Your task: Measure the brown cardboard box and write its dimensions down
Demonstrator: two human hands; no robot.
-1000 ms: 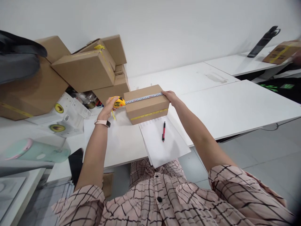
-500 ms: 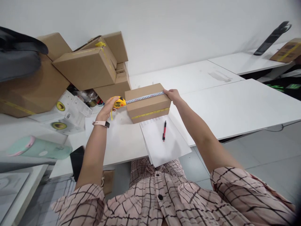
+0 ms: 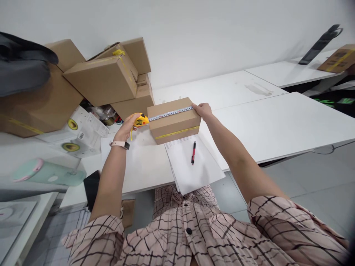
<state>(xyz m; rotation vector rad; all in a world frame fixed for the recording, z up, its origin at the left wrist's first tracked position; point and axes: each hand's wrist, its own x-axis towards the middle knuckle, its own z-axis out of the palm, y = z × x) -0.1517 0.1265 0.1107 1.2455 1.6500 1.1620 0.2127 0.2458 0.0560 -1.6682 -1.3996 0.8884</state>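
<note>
A closed cardboard box (image 3: 177, 127) with yellow tape along its front side sits on the white table. My left hand (image 3: 127, 127) is closed round the yellow case of a tape measure (image 3: 141, 120) at the box's left end. Its numbered blade (image 3: 170, 113) lies pulled out across the box top. At the right end, my right hand (image 3: 202, 110) pinches the blade's tip against the box edge; the tip itself is hidden by the fingers. White paper sheets (image 3: 199, 173) lie in front of the box, with a red and black pen (image 3: 193, 153) on them.
Cardboard boxes (image 3: 102, 81) are piled at the back left, beside white boxes with avocado pictures (image 3: 80, 135). A mint green bottle (image 3: 52, 173) is at the left. A dark bottle (image 3: 318, 45) and another taped box (image 3: 337, 59) stand far right.
Both hands hold the tape measure across the box much as before. The view has shifted very slightly.
</note>
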